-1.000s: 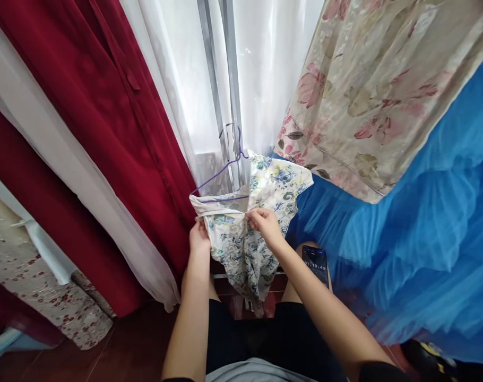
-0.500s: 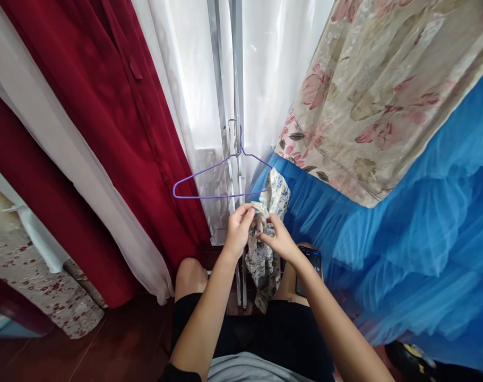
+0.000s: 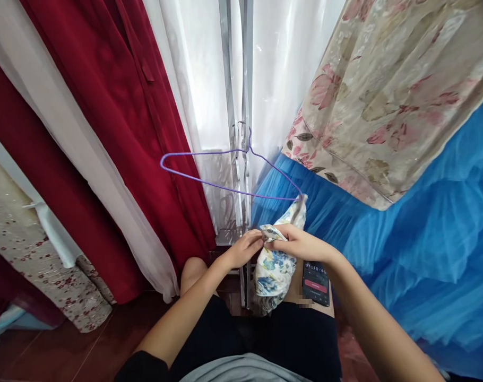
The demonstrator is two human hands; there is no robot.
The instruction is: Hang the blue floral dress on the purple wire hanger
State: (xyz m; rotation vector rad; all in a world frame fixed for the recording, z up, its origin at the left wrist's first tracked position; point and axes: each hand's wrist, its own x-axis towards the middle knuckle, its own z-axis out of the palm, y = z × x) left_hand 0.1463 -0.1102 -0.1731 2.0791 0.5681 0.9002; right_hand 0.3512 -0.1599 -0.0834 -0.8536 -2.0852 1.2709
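A purple wire hanger (image 3: 209,183) hangs by its hook on a metal stand (image 3: 241,175), tilted with its right end lower. Over that right end drapes a white garment (image 3: 275,270) with blue and yellow flowers, which falls in folds above my lap. My right hand (image 3: 299,242) is closed on the upper part of the cloth, thumb and fingers pinching a fold. Just left of it, my left hand (image 3: 245,248) has its fingers pressed together at the edge of the same fold. The garment's kind is unclear because it is bunched up.
Red cloth (image 3: 118,132) and white curtains (image 3: 201,79) hang on the left and behind. On the right are a beige floral cloth (image 3: 385,106) and blue tulle (image 3: 424,239). A phone (image 3: 316,284) lies on my right thigh, above the dark red tiled floor (image 3: 118,339).
The garment has shifted right and been pulled down, tilting the hanger's right end lower. Both hands have moved slightly lower, and the right one now grips over the fold.
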